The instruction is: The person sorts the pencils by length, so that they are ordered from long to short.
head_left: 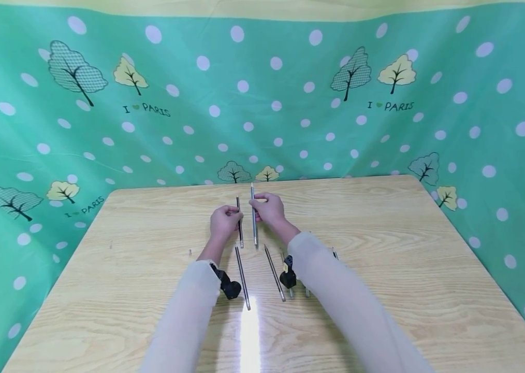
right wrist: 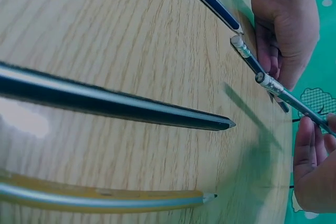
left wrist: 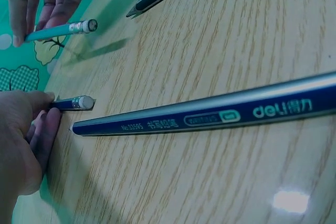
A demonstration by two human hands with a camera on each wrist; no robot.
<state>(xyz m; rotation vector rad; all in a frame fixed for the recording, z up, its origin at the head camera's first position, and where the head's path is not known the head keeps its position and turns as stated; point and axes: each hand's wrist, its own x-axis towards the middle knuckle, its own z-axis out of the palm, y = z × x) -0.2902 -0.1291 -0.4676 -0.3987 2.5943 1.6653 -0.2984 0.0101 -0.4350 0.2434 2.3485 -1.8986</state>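
Near the far side of the table, my left hand (head_left: 225, 221) pinches a dark pencil (head_left: 241, 235) between thumb and fingers. Its white eraser end points back toward me, close to the tabletop. To the right, my right hand (head_left: 270, 208) pinches a blue-green pencil (head_left: 254, 228), tip pointing away and metal-banded eraser end toward me. A shadow apart from this pencil in the right wrist view shows it raised off the wood. The two held pencils are side by side with a gap between them. A dark blue pencil (left wrist: 210, 109) marked "deli" lies just nearer than my left hand.
On the wooden table (head_left: 383, 217) lie another dark pencil (head_left: 275, 272), a yellow pencil (right wrist: 105, 199) and further pencils partly hidden under my right forearm. A tiny pale bit (head_left: 190, 252) sits left of my left wrist. A green dotted cloth (head_left: 262, 103) hangs behind.
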